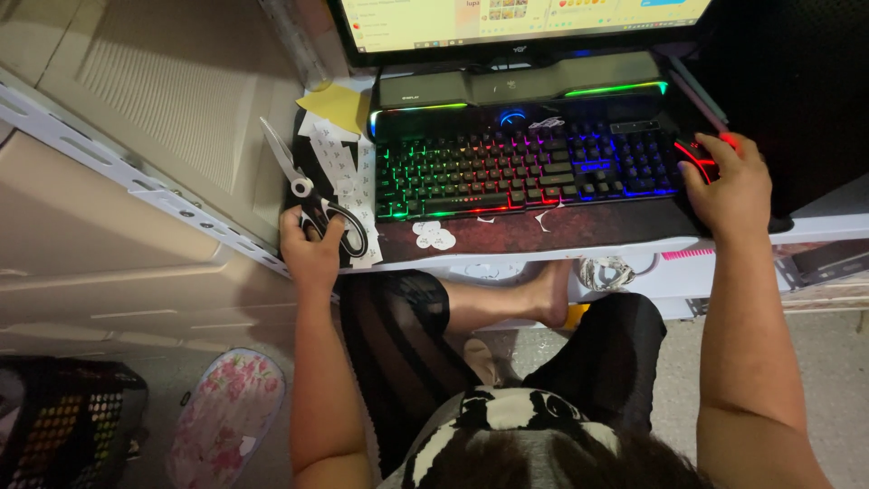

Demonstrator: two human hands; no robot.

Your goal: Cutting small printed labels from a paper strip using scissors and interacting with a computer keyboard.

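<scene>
Desk surface (pixel 588 231), dark and mottled, runs across the upper half of the view, with a pale shelving upright (pixel 136 177) at its left. Behind it stands a monitor (pixel 516 23), lit, above a speaker bar (pixel 520 86) with a coloured light strip. Centred on the desk lies a keyboard (pixel 525 167) with rainbow backlighting. At the left edge a sheet of printed paper (pixel 348 172) lies under a pair of scissors (pixel 303 186), blades pointing away from the person. Left hand (pixel 312 249) rests on the black scissor handles, fingers curled around them. Right hand (pixel 738 186) lies spread over a red-lit mouse (pixel 699 154), just beside the keyboard. Small paper cut-outs (pixel 434 237) lie near the front edge.
</scene>
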